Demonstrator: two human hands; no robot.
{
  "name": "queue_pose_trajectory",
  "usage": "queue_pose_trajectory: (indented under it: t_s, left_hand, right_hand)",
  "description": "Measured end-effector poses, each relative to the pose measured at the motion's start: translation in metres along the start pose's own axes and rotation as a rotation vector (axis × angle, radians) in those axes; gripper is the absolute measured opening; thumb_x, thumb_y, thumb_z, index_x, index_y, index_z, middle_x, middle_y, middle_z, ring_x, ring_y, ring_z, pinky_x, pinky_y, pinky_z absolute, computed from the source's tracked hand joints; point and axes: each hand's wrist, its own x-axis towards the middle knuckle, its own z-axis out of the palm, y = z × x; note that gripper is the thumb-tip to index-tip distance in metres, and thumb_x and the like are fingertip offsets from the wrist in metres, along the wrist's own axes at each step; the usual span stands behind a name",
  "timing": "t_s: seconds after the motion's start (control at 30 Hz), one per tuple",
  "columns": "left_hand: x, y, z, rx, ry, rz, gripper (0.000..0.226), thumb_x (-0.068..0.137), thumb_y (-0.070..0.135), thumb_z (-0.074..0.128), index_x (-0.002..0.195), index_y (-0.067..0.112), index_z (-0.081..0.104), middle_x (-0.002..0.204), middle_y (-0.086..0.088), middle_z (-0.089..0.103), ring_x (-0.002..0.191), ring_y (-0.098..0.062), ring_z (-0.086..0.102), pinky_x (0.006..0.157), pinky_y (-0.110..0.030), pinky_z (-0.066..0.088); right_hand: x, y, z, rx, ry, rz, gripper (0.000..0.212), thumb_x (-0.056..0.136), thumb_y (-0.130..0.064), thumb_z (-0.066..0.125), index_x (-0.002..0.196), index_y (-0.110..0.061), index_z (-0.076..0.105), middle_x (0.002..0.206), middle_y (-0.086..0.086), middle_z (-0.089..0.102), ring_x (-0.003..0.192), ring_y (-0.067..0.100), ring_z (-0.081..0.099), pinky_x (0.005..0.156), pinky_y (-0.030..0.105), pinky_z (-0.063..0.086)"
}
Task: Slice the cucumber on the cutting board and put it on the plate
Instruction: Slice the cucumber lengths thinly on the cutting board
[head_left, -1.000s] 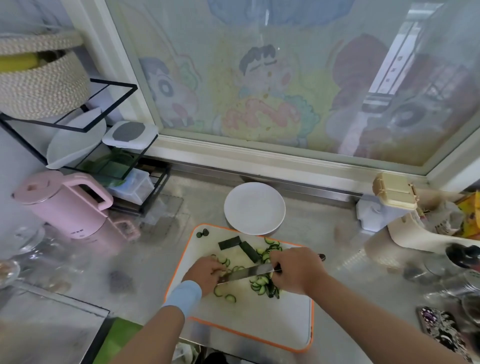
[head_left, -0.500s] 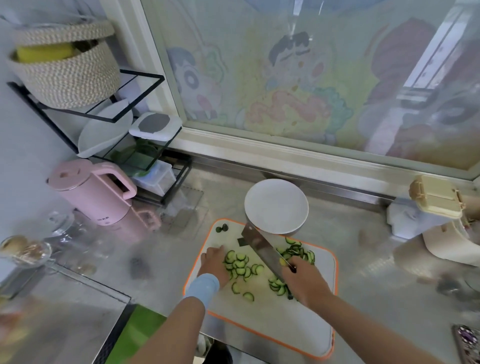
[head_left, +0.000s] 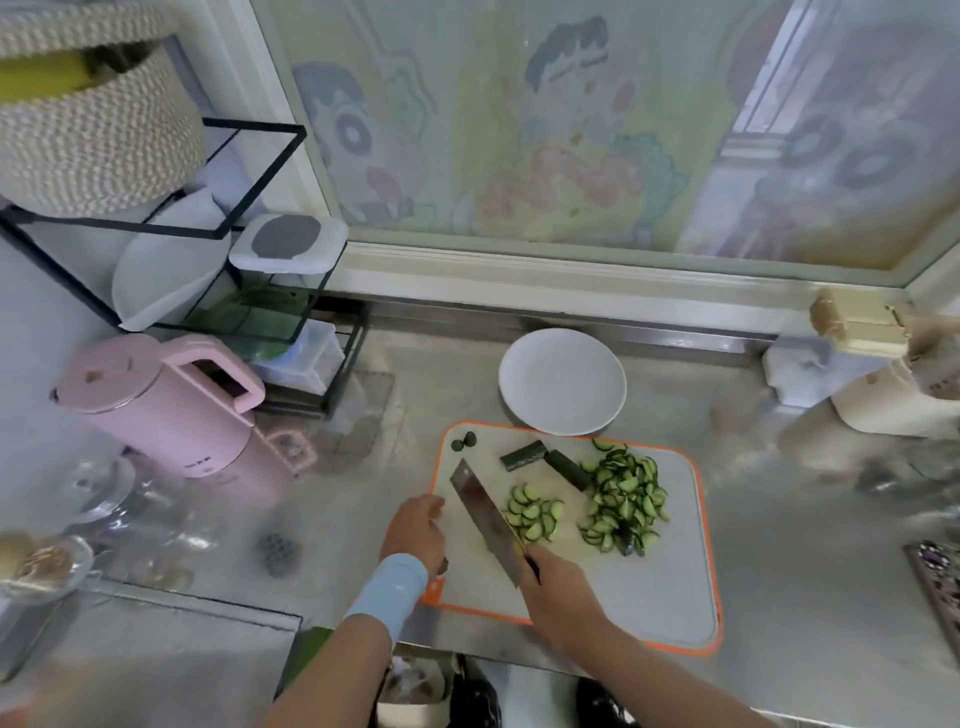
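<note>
Bare forearms — a light-blue wristband (head_left: 388, 591) on the left wrist

Tabletop (head_left: 805, 545): bare sheet metal with a brushed finish and a hazy sheen that throws blurred reflections. Cutting board (head_left: 649, 587): pale, smooth and matt, plastic by its look, with an orange rim. Plate (head_left: 563, 384): white, smooth, low gloss — material cannot be confirmed. Knife (head_left: 491, 519): metal blade, dull and darkly mottled. Cucumber slices (head_left: 626, 493): pale cut flesh, dark smooth skin. Kettle (head_left: 150, 410): pink plastic, smooth, satin gloss. Basket (head_left: 98, 140): coarse woven rope, rough. Rack (head_left: 254, 123): thin black metal rod, matt. Wristband (head_left: 387, 590): light blue cloth — matt.
</note>
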Motion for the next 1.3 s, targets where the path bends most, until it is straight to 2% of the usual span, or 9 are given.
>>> queue_pose_trajectory:
  t_s: [0.1, 0.23, 0.37, 0.6, 0.77, 0.9, 1.1, 1.2, 1.3]
  left_hand:
    - [0.002, -0.006, -0.001, 0.069, -0.051, 0.028, 0.048, 0.085, -0.003, 0.037, 0.124, 0.018, 0.056, 0.122, -0.003, 0.054, 0.106, -0.021, 0.056, 0.083, -0.028, 0.05]
    - [0.002, 0.0, 0.01, 0.13, -0.145, 0.141, 0.043, 0.089, 0.004, 0.036, 0.124, 0.019, 0.057, 0.124, -0.005, 0.055, 0.11, -0.022, 0.055, 0.096, -0.034, 0.045]
    - [0.002, 0.013, 0.021, 0.164, -0.18, 0.22, 0.039, 0.092, 0.009, 0.037, 0.124, 0.02, 0.055, 0.122, -0.001, 0.055, 0.107, -0.02, 0.055, 0.094, -0.032, 0.044]
    - [0.02, 0.055, 0.032, 0.234, -0.131, 0.335, 0.039, 0.09, 0.01, 0.035, 0.123, 0.021, 0.054, 0.111, -0.001, 0.052, 0.1, -0.02, 0.054, 0.087, -0.034, 0.047]
    - [0.036, 0.079, 0.046, 0.355, -0.1, 0.385, 0.05, 0.087, 0.002, 0.039, 0.132, 0.022, 0.048, 0.124, -0.003, 0.045, 0.119, -0.023, 0.043, 0.093, -0.038, 0.045]
    - [0.048, 0.095, 0.06, 0.515, -0.121, 0.404, 0.052, 0.087, 0.003, 0.042, 0.135, 0.025, 0.044, 0.126, -0.005, 0.046, 0.12, -0.026, 0.038, 0.089, -0.037, 0.044]
    - [0.053, 0.103, 0.056, 0.535, -0.053, 0.262, 0.03, 0.083, 0.007, 0.056, 0.112, 0.012, 0.051, 0.11, -0.01, 0.055, 0.108, -0.028, 0.048, 0.075, -0.035, 0.045]
    - [0.046, 0.087, 0.047, 0.437, -0.029, 0.085, 0.048, 0.082, 0.013, 0.059, 0.127, 0.012, 0.042, 0.118, -0.012, 0.052, 0.112, -0.03, 0.049, 0.082, -0.038, 0.046]
    - [0.033, 0.065, 0.039, 0.393, -0.067, 0.011, 0.068, 0.084, 0.023, 0.058, 0.142, 0.025, 0.023, 0.12, -0.008, 0.047, 0.112, -0.03, 0.05, 0.088, -0.039, 0.047]
  right_hand:
    - [-0.003, 0.0, 0.026, -0.01, 0.023, 0.048, 0.028, 0.102, -0.029, 0.041, 0.075, -0.023, 0.04, 0.07, -0.001, 0.051, 0.057, 0.01, 0.043, 0.05, 0.025, 0.033]
    - [-0.009, 0.008, 0.033, 0.064, 0.158, 0.133, 0.024, 0.104, -0.028, 0.04, 0.081, -0.02, 0.045, 0.068, 0.002, 0.055, 0.056, 0.016, 0.048, 0.051, 0.029, 0.034]
    - [-0.016, 0.02, 0.023, -0.014, 0.219, 0.172, 0.016, 0.104, -0.03, 0.036, 0.095, -0.023, 0.048, 0.07, -0.001, 0.056, 0.06, 0.016, 0.053, 0.048, 0.03, 0.036]
    - [-0.017, 0.045, -0.006, -0.016, 0.357, 0.25, 0.017, 0.104, -0.027, 0.035, 0.09, -0.022, 0.044, 0.069, -0.002, 0.052, 0.065, 0.022, 0.051, 0.057, 0.034, 0.037]
    - [-0.016, 0.054, -0.025, 0.044, 0.336, 0.229, 0.024, 0.102, -0.03, 0.039, 0.079, -0.023, 0.041, 0.067, 0.002, 0.055, 0.059, 0.019, 0.051, 0.05, 0.033, 0.034]
    - [-0.019, 0.052, -0.031, 0.063, 0.29, 0.162, 0.026, 0.101, -0.033, 0.04, 0.076, -0.027, 0.038, 0.063, 0.0, 0.053, 0.055, 0.019, 0.047, 0.048, 0.031, 0.031]
    - [-0.016, 0.061, -0.029, -0.009, 0.203, 0.178, 0.02, 0.097, -0.03, 0.041, 0.079, -0.022, 0.042, 0.063, -0.002, 0.052, 0.058, 0.018, 0.047, 0.051, 0.031, 0.034]
    - [-0.013, 0.061, -0.024, -0.036, 0.142, 0.154, 0.022, 0.098, -0.031, 0.04, 0.078, -0.025, 0.04, 0.063, -0.003, 0.049, 0.058, 0.016, 0.045, 0.052, 0.031, 0.036]
    - [-0.006, 0.055, -0.02, -0.084, 0.117, 0.089, 0.02, 0.103, -0.035, 0.037, 0.085, -0.026, 0.043, 0.066, -0.006, 0.05, 0.064, 0.018, 0.049, 0.057, 0.032, 0.039]
